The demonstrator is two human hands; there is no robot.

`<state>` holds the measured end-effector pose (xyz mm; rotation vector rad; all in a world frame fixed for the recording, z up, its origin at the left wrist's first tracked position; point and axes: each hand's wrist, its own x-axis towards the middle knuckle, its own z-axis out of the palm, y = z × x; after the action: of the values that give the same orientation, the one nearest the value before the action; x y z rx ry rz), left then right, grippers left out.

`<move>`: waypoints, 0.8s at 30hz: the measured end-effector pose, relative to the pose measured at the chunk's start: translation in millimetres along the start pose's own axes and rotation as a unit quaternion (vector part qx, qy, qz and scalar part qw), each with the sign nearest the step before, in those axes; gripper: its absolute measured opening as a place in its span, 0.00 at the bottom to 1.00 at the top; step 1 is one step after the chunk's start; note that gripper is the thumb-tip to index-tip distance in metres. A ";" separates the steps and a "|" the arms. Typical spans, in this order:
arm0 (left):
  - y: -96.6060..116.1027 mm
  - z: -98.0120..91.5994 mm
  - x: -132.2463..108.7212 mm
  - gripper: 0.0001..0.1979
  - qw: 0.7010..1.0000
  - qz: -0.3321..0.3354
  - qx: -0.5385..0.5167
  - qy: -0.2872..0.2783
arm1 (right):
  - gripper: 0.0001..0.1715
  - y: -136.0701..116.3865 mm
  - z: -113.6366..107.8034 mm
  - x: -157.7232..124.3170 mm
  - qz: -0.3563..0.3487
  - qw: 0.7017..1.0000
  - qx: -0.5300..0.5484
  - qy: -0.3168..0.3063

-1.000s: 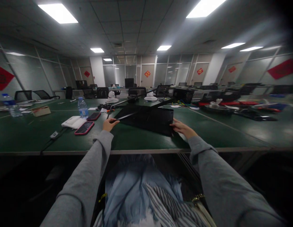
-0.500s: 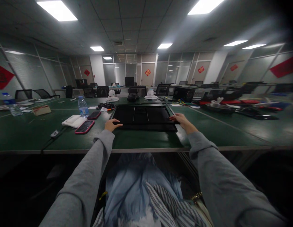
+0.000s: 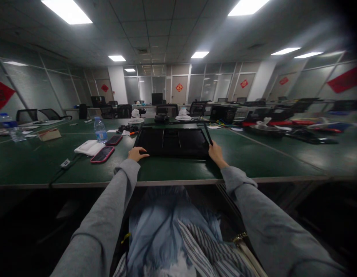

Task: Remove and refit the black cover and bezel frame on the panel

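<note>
A flat black tray [image 3: 192, 143] with raised dividers lies on the green table in front of me. At its near left corner my left hand [image 3: 137, 154] grips the edge, thumb and fingers either side of it. My right hand [image 3: 216, 152] is closed around the lower end of a thin black strip [image 3: 208, 133], which slants up and away along the tray's right side. Whether the strip is separate from the tray or part of a frame on it, I cannot tell.
Left of the tray are two phones [image 3: 102, 154], an open notebook [image 3: 88, 148] and a water bottle [image 3: 100, 130]. Behind it stand small white fans [image 3: 183, 114]. A black bowl [image 3: 264, 130] and cables sit to the right. The table's near edge [image 3: 178, 184] runs close to me.
The raised front edge that both hands held has come down onto the tray. My right hand has shifted slightly left and turned, now holding the strip at the right side. My left hand has barely moved.
</note>
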<state>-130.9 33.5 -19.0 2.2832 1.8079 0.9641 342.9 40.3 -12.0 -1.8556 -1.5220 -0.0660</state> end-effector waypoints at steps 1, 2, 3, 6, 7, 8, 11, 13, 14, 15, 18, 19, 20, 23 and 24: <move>0.1 0.2 0.0 0.16 1.000 0.006 0.000 -0.001 | 0.28 1.4 0.2 -0.3 0.006 1.000 -0.005 -0.007; 0.3 0.2 -0.1 0.16 1.000 0.009 -0.001 -0.001 | 0.28 2.9 0.5 -0.4 0.011 1.000 -0.011 -0.014; 0.5 0.2 -0.3 0.16 1.000 0.011 -0.002 0.000 | 0.28 4.2 1.0 -0.4 0.014 1.000 -0.016 -0.022; 1.9 -0.4 -1.6 0.17 1.000 0.009 0.000 -0.005 | 0.28 7.0 2.7 0.5 0.017 0.999 -0.030 -0.037; 2.3 -0.6 -1.9 0.17 1.000 0.006 0.004 -0.005 | 0.28 7.5 3.5 0.8 0.018 0.999 -0.033 -0.037; 2.4 -0.6 -2.1 0.17 1.000 0.002 0.009 0.000 | 0.28 7.9 4.4 1.1 0.019 0.998 -0.036 -0.036; -1.2 0.9 -0.4 0.18 0.998 -0.024 0.022 0.058 | 0.29 8.8 7.0 1.7 0.021 0.998 -0.040 -0.032; -7.9 3.2 2.7 0.19 0.992 -0.063 0.020 0.105 | 0.29 9.9 8.3 2.4 0.017 0.999 -0.038 -0.028; -12.2 4.6 4.7 0.21 0.989 -0.092 0.014 0.117 | 0.29 10.7 8.8 3.0 0.017 0.999 -0.034 -0.027; -16.9 6.0 6.8 0.22 0.986 -0.121 0.007 0.113 | 0.28 11.9 9.3 4.0 0.018 0.999 -0.029 -0.028; -30.4 9.2 12.8 0.22 0.984 -0.162 -0.030 0.073 | 0.29 17.2 11.4 9.3 0.033 0.999 -0.011 -0.032; -34.1 9.8 14.3 0.22 0.983 -0.164 -0.046 0.070 | 0.29 19.6 12.5 11.8 0.040 0.999 -0.008 -0.033; -37.2 10.2 15.6 0.20 0.982 -0.164 -0.061 0.073 | 0.29 22.2 13.8 14.4 0.046 0.998 -0.006 -0.034; -43.0 10.3 17.9 0.17 0.979 -0.167 -0.089 0.078 | 0.30 30.5 18.7 22.3 0.049 0.998 0.001 -0.036; -43.9 10.3 18.3 0.16 0.979 -0.168 -0.090 0.074 | 0.30 33.2 20.5 24.5 0.046 0.998 0.006 -0.035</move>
<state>-161.1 66.5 -38.1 1.7673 1.9836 1.2013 371.1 70.8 -32.0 -1.9328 -1.4788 0.0518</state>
